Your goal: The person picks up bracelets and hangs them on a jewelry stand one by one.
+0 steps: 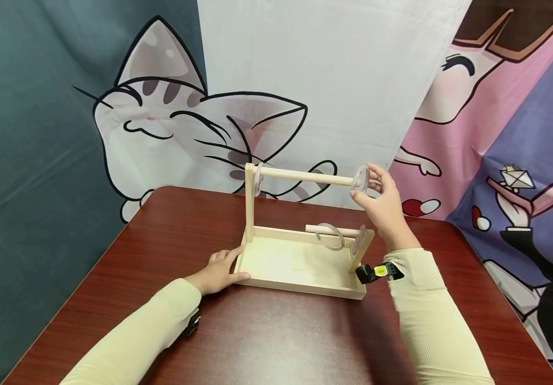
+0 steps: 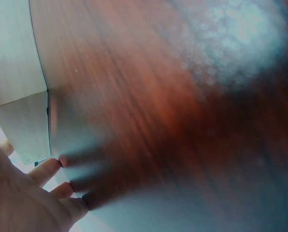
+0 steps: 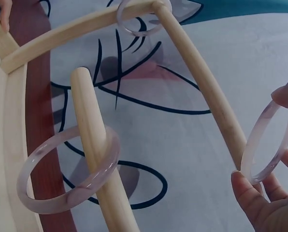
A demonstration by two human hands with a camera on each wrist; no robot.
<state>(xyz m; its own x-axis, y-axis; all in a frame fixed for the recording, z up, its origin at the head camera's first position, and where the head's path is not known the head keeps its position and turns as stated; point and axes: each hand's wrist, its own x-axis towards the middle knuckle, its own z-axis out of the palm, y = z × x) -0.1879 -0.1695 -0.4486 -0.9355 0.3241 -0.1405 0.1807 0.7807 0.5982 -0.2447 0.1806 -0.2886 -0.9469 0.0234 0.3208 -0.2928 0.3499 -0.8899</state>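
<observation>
A pale wooden stand has a tray base (image 1: 300,291), an upper rod (image 1: 305,175) from a tall left post and a lower rod (image 1: 311,229) from a short right post. My right hand (image 1: 387,206) pinches a translucent pale-pink bangle (image 3: 254,137) between thumb and fingers, right at the upper rod's free end. One bangle (image 1: 258,181) hangs by the tall post. Two more hang on the lower rod: a tilted bangle (image 3: 110,159) and a bangle (image 1: 359,239) near the short post. My left hand (image 1: 216,272) rests against the tray's left front corner, fingers extended.
The stand sits on a reddish-brown wooden table (image 1: 281,342). Behind it hangs a cloth backdrop (image 1: 353,64) printed with a cartoon cat and other figures. A strapped wrist camera (image 1: 377,271) is beside the tray's right end.
</observation>
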